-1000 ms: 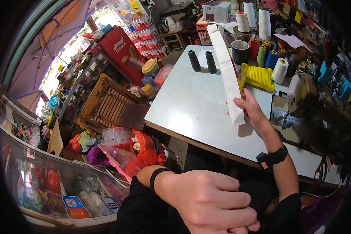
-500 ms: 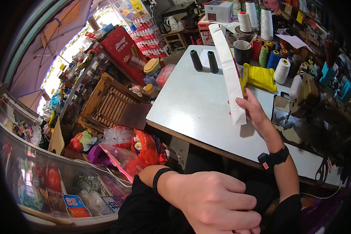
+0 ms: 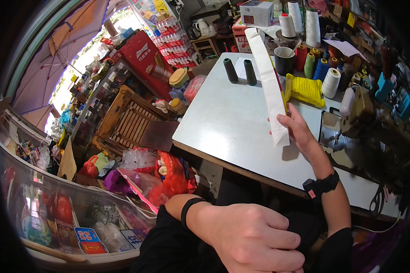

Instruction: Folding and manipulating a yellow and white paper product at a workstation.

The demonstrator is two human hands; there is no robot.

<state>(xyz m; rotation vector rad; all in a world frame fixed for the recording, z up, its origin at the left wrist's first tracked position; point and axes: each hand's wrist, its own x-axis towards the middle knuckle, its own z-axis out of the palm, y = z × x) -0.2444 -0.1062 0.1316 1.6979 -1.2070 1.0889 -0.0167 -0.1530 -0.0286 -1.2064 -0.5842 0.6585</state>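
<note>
white strip (image 3: 269, 84), 2 o'clock: r. hand (image 3: 297, 129) grips nr lower end; l. hand (image 3: 255, 234), 5 o'clock, curled, can't tell contents.

The long, flat white strip (image 3: 269, 84), with red and yellow showing along its right edge, is held up on a slant, its near end above the pale table (image 3: 214, 120).

- Tall red box-shaped cabinet (image 3: 143, 52): white characters under a white emblem on its front.
- Small blue-and-red rectangular sign (image 3: 91, 241): pale characters on its blue upper part.
- White card (image 3: 132, 238) beside it: a large dark-blue character.
- Red cardboard box (image 3: 242, 37): bold white characters.
- Grey-white cardboard box (image 3: 256, 13): dark print, too small to read.
</note>
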